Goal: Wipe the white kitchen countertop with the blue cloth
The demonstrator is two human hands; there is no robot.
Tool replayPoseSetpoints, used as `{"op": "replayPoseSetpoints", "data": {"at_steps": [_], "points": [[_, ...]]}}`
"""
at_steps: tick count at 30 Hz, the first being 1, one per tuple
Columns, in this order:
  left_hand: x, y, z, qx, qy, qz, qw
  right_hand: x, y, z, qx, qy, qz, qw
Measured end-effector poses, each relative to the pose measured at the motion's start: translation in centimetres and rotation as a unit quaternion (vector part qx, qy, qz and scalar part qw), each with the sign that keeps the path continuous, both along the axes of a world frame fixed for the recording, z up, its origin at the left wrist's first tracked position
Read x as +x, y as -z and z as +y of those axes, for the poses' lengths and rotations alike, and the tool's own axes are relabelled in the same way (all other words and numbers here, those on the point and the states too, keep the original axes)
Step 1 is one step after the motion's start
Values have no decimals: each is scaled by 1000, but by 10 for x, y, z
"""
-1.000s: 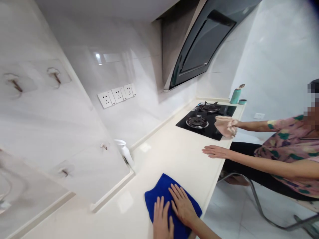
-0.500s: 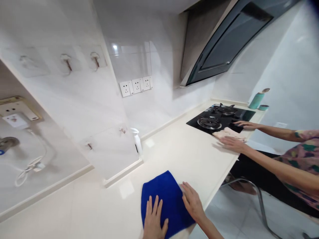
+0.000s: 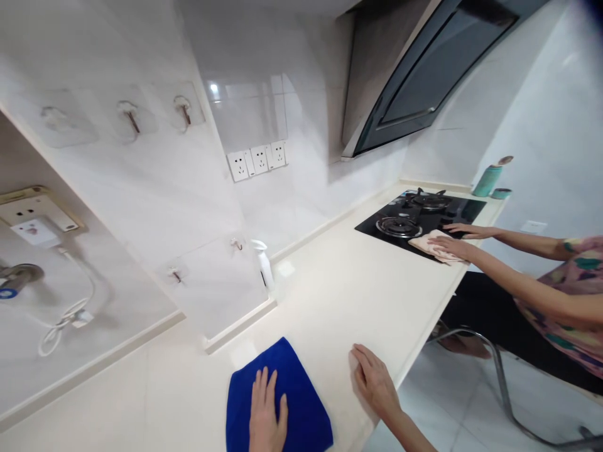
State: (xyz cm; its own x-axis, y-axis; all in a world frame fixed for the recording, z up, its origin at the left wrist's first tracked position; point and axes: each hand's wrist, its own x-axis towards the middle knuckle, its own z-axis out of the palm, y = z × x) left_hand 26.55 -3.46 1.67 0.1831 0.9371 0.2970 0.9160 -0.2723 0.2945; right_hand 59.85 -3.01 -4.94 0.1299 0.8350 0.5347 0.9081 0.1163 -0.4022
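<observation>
A blue cloth [image 3: 296, 395] lies spread on the pale countertop [image 3: 325, 301] in front of me. My left hand [image 3: 267, 411] rests palm down on it, fingers stretched out and not wrapped around the fabric. To the right of the cloth, and apart from it, my right hand [image 3: 375, 381] leans on the bare counter close to its front edge. Its fingers are extended and slightly bent, with nothing in them. The lower edge of the cloth runs out of the picture.
At the right, another person's hands [image 3: 455, 245] press a pale pink cloth [image 3: 431, 241] on the black gas hob [image 3: 409, 220]. A white spray bottle [image 3: 264, 263] stands by the wall corner. A green container [image 3: 487, 181] sits at the far end. A metal chair frame [image 3: 500, 370] is below.
My left hand and the blue cloth have moved left along the counter. The right hand is now clear of the cloth. The other person's pink cloth has shifted further onto the hob.
</observation>
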Motion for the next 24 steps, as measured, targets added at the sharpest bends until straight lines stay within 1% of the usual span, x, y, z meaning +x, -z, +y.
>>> {"op": "replayPoseSetpoints", "data": {"at_steps": [1, 3, 5, 8, 13, 15, 17, 20, 22, 24], "points": [[12, -1, 6, 13, 15, 11, 1000, 0, 0, 0, -1, 1, -6, 1000], [30, 1, 13, 46, 28, 39, 998, 1, 2, -1, -3, -3, -14, 1000], [37, 8, 16, 73, 29, 67, 995, 2, 3, -1, -2, -7, -16, 1000], [35, 15, 17, 83, 34, 91, 992, 3, 4, 1, 4, -10, -9, 1000], [19, 19, 17, 69, 43, 88, 993, 2, 0, 1, 11, -10, 2, 1000], [3, 24, 16, 68, 37, 83, 994, 2, -1, 1, 8, -8, 3, 1000], [-21, 29, 13, 67, 12, 76, 995, 2, -1, 2, 6, -6, 1, 1000], [-73, 33, 5, 64, -56, 70, 994, 4, 1, 1, 2, -8, -4, 1000], [-113, 32, 0, 62, -115, 71, 989, 7, 5, 1, -1, -10, -6, 1000], [-148, 27, -2, 58, -174, 72, 980, 10, 10, -1, -6, -14, -9, 1000]]}}
